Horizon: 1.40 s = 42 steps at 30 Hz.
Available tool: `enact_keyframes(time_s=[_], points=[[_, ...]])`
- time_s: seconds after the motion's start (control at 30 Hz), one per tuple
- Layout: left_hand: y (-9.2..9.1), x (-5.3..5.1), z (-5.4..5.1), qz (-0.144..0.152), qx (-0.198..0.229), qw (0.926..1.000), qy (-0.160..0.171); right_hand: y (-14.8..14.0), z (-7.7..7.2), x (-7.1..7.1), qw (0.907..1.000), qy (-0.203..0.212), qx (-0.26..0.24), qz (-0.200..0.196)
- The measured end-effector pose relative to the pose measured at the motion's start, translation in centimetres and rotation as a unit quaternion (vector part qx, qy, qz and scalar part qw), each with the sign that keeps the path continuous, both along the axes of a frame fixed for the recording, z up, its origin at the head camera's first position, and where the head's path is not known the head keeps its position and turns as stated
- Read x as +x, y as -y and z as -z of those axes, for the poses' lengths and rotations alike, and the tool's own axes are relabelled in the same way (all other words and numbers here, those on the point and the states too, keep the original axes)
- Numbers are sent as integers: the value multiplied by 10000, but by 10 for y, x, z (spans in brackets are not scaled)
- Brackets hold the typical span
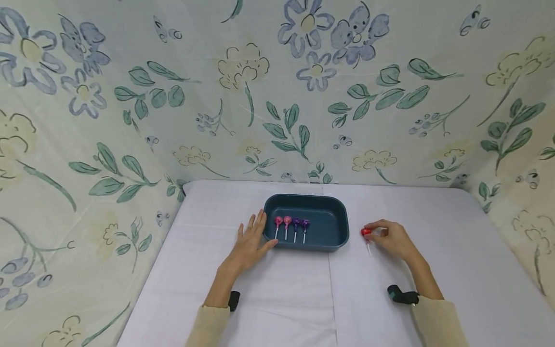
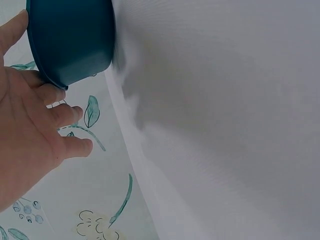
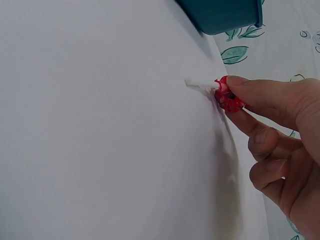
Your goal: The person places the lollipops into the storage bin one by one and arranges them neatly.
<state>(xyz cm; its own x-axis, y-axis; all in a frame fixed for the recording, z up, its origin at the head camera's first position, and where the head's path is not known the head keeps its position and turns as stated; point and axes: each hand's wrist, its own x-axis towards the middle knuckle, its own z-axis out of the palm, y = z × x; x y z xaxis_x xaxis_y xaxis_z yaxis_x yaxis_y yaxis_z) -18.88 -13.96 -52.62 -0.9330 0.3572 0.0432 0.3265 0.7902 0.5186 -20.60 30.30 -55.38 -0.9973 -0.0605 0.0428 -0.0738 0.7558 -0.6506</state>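
My right hand point(image 1: 393, 239) pinches a red-wrapped lollipop point(image 3: 231, 101) by its head between thumb and finger, to the right of the tray. The lollipop's white stick point(image 3: 200, 84) points away from the fingertips. My left hand point(image 1: 249, 246) touches the left side of a dark blue tray point(image 1: 329, 248), its fingers spread along the wall and the thumb at the front rim. Inside the tray, two pink lollipops point(image 1: 287, 220) and two purple lollipops point(image 1: 305, 224) lie in a row on the left half, sticks toward me.
A white cloth point(image 1: 282, 299) covers the table. Behind it and at both sides hangs a floral curtain point(image 1: 243, 144). Each wrist carries a small black camera, one of them the right wrist camera point(image 1: 402, 295).
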Motion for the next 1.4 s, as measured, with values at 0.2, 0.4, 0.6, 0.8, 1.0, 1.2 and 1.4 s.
enact_keyframes(time_s=[0.2,0.4,0.6,0.8,1.0,1.2,1.4], points=[[-1,0,2,13,-13,10000,13,2,-9,-3,9993,-187,10,315],[0,0,1,22,-80,10000,6,24,-34,-13,9934,-808,-518,635],[1,-1,2,25,-53,10000,-6,74,-54,-23,9896,-1010,-993,240],[0,-1,2,22,-84,10000,41,118,-50,-30,9958,-857,-27,-313],[-1,0,0,24,-37,10000,-20,144,-45,-36,9922,-764,779,-603],[-1,1,-1,43,18,10000,8,153,-39,-40,9902,-554,1060,-717],[-1,1,0,19,-18,10000,-26,153,-34,-41,9886,-592,1135,-798]])
